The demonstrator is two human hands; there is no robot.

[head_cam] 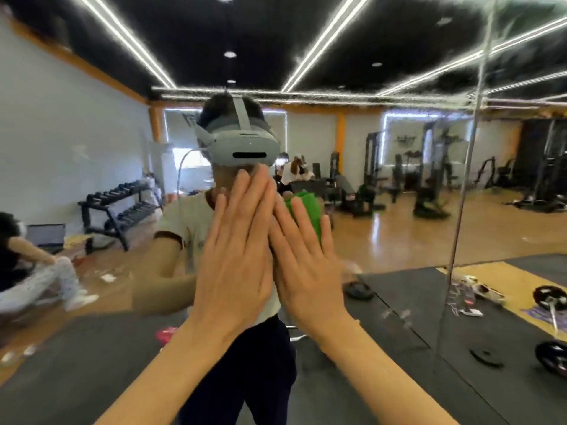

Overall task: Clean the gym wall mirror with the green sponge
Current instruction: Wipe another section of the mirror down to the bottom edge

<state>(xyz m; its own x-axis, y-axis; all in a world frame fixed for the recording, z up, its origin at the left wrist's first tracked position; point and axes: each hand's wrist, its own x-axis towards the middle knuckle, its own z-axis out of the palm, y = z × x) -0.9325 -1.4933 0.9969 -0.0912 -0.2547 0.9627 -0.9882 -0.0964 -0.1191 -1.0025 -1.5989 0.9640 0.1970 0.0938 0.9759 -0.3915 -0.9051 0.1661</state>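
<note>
While both hands, left (236,256) and right (306,259), press the green sponge (305,207) flat on the mirror (399,228) mid-frame, fingers straight and together, wiping looks underway; next, slide it sideways.

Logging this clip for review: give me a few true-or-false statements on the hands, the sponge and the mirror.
1. Both hands are raised with straight fingers. True: left hand and right hand.
2. The sponge is blue. False: it is green.
3. The sponge shows beyond the right hand's fingers. True.
4. The left hand grips a spray bottle. False: it holds nothing.
5. The mirror reflects gym machines. True.
</note>
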